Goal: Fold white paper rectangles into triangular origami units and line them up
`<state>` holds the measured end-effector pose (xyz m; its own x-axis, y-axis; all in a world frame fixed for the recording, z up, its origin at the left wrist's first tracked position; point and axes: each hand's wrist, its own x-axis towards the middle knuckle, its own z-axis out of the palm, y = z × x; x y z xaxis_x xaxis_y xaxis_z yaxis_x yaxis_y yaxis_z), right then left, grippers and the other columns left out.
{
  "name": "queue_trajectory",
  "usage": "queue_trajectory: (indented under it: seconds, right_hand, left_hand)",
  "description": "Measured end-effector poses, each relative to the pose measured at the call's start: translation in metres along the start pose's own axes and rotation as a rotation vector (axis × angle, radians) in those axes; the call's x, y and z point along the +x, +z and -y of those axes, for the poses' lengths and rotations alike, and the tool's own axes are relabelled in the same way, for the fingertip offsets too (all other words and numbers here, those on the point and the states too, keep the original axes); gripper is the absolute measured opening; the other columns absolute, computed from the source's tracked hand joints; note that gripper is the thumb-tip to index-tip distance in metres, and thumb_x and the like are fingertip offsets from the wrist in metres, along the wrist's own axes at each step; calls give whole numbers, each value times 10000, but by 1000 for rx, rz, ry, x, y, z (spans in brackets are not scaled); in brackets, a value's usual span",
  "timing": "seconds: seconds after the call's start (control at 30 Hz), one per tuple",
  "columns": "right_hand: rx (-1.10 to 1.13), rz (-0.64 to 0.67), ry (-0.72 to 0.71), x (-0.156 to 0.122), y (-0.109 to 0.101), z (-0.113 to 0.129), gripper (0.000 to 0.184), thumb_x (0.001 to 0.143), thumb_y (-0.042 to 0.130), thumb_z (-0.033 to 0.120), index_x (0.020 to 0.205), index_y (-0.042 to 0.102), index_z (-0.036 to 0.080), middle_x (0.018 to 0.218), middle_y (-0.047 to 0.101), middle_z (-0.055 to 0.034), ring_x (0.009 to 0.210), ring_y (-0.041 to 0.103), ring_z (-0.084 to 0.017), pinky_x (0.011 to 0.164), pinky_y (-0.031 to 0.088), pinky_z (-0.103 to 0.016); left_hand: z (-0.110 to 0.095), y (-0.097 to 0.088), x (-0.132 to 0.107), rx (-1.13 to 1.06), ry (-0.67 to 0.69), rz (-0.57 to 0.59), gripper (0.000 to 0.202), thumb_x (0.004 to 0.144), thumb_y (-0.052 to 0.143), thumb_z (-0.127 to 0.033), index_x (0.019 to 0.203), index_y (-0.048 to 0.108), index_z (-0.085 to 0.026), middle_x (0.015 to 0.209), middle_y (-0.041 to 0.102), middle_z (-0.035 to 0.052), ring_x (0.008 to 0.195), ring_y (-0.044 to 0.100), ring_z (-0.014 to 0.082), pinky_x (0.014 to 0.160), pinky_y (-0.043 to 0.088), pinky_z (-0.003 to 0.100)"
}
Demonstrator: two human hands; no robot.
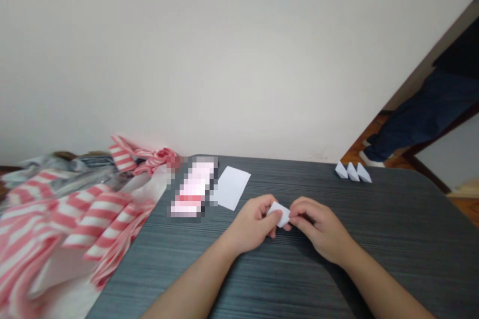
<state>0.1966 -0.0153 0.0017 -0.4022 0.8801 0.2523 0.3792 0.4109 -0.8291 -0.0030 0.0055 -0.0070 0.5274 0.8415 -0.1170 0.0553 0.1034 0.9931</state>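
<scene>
A small piece of folded white paper (279,213) is held above the dark table, between my two hands. My left hand (254,222) grips it with the thumb on top and the fingers behind. At its right corner, my right hand (318,224) pinches the paper between thumb and fingertips. Beyond my left hand lies a short stack of flat white paper sheets (232,187). Toward the far right edge stand several pointed folded paper pieces (353,172) in a row, close beside one another.
A blurred-out pink and white rectangular object (194,187) lies left of the sheets. The dark wood-grain table (168,269) meets a pale wall (239,60). Red-and-white striped cloth (90,214) is heaped at the left. A person's legs in dark trousers (422,114) show at the right.
</scene>
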Motion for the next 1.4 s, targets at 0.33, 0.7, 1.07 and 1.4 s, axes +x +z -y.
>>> queue_trajectory:
  seconds: [0.33,0.7,1.07,1.4]
  right_hand:
    - [-92,-100,115,0,4,-2,111,927,518,182,830,567,204,727,584,6,671,553,-156,643,411,-261]
    - [-131,-116,74,0,4,-1,115,920,528,167,815,559,200,740,576,1,676,543,-152,639,406,-249]
    - [-179,-125,17,1,4,1,120,918,526,142,818,555,202,732,579,4,669,554,-150,641,416,-242]
    - [-190,-121,-3,0,3,1,124,913,534,136,809,550,201,725,571,7,654,545,-139,629,414,-234]
  left_hand:
    - [0,0,0,50,-19,50,143,905,546,-277,838,563,-151,856,748,80,531,517,87,520,383,206]
    - [-4,-1,-1,112,-1,52,184,899,570,-308,825,602,-143,751,713,36,537,510,87,519,372,194]
    - [-6,-2,-3,132,29,63,325,953,485,-383,843,657,-130,766,720,56,545,522,94,538,394,203]
    - [-8,-1,-3,169,23,56,273,928,536,-345,821,666,-130,775,731,54,527,504,82,511,369,186]
